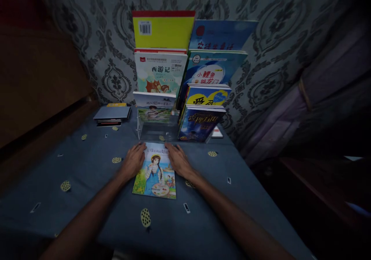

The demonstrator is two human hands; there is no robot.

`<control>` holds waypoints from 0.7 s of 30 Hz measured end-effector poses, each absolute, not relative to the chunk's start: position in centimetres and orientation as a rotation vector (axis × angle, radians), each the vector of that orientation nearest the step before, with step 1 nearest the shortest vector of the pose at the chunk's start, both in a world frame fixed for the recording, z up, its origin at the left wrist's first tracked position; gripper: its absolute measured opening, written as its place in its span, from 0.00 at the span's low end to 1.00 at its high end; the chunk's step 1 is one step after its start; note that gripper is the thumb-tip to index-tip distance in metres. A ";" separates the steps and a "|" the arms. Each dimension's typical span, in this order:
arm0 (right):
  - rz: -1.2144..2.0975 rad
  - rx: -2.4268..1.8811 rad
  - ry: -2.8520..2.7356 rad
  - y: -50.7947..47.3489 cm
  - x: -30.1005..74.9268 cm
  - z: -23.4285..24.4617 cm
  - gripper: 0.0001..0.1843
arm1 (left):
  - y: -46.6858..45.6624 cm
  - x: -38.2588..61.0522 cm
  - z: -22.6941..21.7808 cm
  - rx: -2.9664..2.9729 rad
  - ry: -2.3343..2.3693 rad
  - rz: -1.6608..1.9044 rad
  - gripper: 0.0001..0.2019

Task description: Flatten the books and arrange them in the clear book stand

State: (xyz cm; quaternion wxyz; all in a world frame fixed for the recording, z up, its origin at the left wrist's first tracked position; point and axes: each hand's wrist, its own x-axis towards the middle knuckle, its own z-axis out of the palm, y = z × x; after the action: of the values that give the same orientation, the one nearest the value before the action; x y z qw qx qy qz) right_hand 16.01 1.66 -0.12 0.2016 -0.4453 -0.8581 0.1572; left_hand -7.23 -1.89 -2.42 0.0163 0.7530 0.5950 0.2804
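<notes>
A picture-covered paperback book [155, 175] lies face up on the blue tablecloth, its cover showing a figure in a yellow hat and blue overalls. My left hand [135, 159] is at its upper left edge, fingers bent around that side. On the opposite side, my right hand [178, 160] grips the upper right edge, with fingertips over the corner. Just beyond the book stands a clear tiered book rack [158, 131]. Its left column holds a book with a landscape cover [155, 107] on a low tier, with the lowest tier in front of it bare.
Taller books rise behind, including a white-and-green one [160, 72] and a yellow one [164, 29]. A dark blue book [201, 124] fronts the right column. At the back left sits a stack of books [112, 113]. The patterned tablecloth [95, 167] spreads toward me; a curtain [278, 117] hangs right.
</notes>
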 end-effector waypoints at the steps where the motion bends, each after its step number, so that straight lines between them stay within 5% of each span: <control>1: 0.446 -1.254 -2.374 1.7 16.8 -0.3 0.28 | -1.9 -7.2 -2.4 2.343 1.851 0.871 0.18; 21: 0.551 -1.094 -2.286 4.8 17.4 -2.9 0.28 | -1.3 -7.4 -1.1 2.426 1.883 0.706 0.20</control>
State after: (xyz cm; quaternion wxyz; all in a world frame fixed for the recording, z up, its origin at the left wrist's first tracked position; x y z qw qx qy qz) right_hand 17.36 4.84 -2.92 0.2708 -0.4062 -0.8485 0.2044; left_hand -7.40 -1.34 -1.14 -0.0048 0.7699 0.5975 0.2241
